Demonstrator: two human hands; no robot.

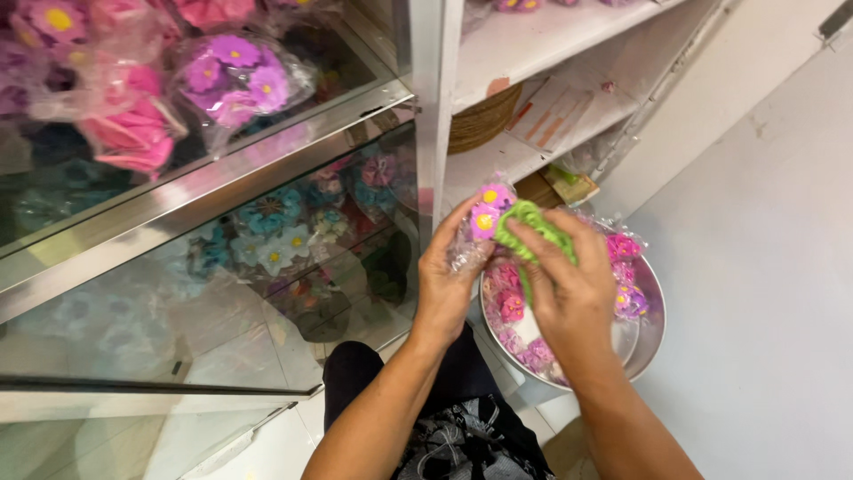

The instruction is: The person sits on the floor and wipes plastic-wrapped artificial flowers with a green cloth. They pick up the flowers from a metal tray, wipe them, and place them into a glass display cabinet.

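Held above the round metal basin (653, 307), between both hands: a small crochet posy (502, 218) in clear crinkly wrap. Left hand (449, 276) closed around the wrapped side, right hand (569, 276) pinching the green leaf end. Likely light, soft and squashy, with slippery film; best gripped low at the stems. Pink-purple blooms, yellow centres, bright green foliage. More wrapped posies (515, 307) inside the basin.

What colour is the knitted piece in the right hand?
Bright green. The knitted piece shows best in the head view, under the right hand.
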